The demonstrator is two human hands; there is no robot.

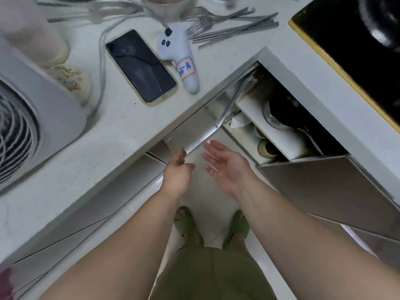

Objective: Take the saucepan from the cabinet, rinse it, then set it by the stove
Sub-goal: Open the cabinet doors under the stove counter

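The dark round metal saucepan [281, 113] sits on the white shelf [287, 137] inside the open cabinet, beyond both hands. Left hand [177, 169] pinches the grey cabinet door's edge [190, 135]; right hand [225, 163] spread, empty.

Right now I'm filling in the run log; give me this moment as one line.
stage: cabinet opened | left hand: on cabinet door edge | right hand: open, empty | saucepan: on shelf inside, untouched

Dark phone [141, 66], white labelled controller [181, 59], forks [218, 22], grey cable [101, 61]
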